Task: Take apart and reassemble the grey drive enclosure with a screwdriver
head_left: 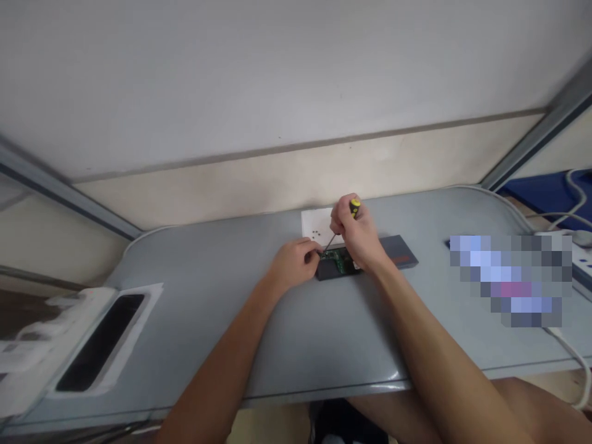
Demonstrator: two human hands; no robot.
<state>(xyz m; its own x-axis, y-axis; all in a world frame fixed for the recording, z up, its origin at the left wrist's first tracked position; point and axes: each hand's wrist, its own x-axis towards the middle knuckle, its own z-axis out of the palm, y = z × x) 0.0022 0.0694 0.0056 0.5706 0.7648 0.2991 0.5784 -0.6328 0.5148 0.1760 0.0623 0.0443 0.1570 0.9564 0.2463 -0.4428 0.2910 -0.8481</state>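
Observation:
My right hand (355,237) is closed round a small screwdriver (354,207) with a yellow and black handle. Its thin shaft slants down and left to a green circuit board (341,261). The board sits in a dark flat case (333,270) on the grey table (287,333). My left hand (298,262) rests on the left end of that case with its fingers curled, pinching at the edge by the screwdriver tip. A dark cover plate with a red mark (401,256) lies just right of my right hand.
A white paper (315,226) with a few tiny screws on it lies behind the case. At the left a white-framed slot (102,348) is set in the table. A blurred patch (511,277), white cables (571,354) and a power strip (581,262) are at the right.

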